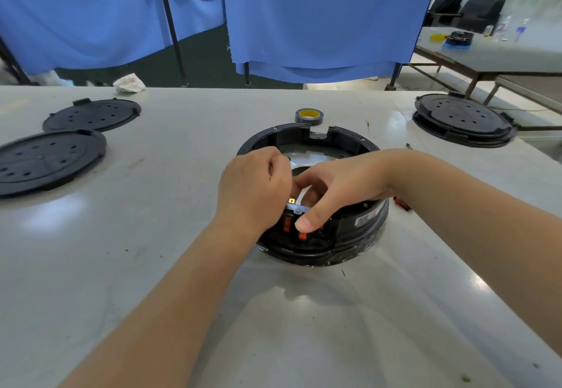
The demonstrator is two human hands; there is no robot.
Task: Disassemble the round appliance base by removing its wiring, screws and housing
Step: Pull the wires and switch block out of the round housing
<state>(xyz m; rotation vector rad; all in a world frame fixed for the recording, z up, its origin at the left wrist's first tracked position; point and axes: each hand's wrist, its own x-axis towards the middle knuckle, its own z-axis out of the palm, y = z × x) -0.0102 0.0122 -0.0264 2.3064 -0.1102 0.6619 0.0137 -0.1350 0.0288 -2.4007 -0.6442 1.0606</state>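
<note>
A round black appliance base [307, 136] stands open-side up in the middle of the grey table [182, 266]. Both hands reach into its near side. My left hand [255, 187] is curled over the near rim, fingers tucked inside; what they hold is hidden. My right hand [331, 188] reaches in from the right, fingers curled inside the housing and its thumb pressing down by the orange switches [287, 225] on the front wall. A small metal terminal [292, 201] and a pale strip show between the hands.
Two black perforated cover plates [91, 114] [45, 159] lie at the left. A stack of similar discs [462, 120] sits at the right edge. A tape roll [309, 116] lies behind the base. A small orange part [401, 203] lies right of it. Blue curtains hang behind.
</note>
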